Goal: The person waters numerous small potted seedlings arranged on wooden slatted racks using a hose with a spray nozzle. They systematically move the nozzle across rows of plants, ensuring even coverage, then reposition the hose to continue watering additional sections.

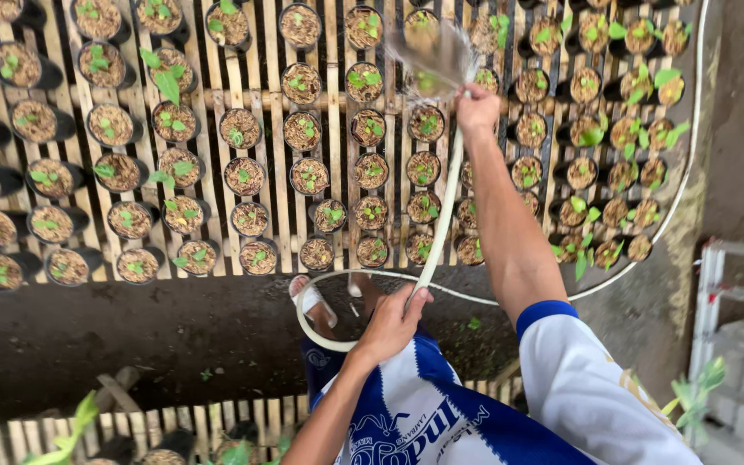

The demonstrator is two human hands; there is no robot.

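Observation:
A white hose [443, 207] runs from a loop near my feet up to my right hand [477, 108], which grips its end with the arm stretched forward. Water [434, 50] fans out from that end over small black pots of seedlings [424, 123] set in rows on a bamboo slat rack [277, 207]. My left hand [392, 322] holds the hose lower down, close to my body, where it bends into the loop. I wear a blue and white shirt.
Dark wet ground [131, 327] lies between the rack and a second slatted bench [217, 422] with pots at the bottom. A white frame with concrete blocks [738, 344] stands at the right. The hose trails around the rack's right side [686, 164].

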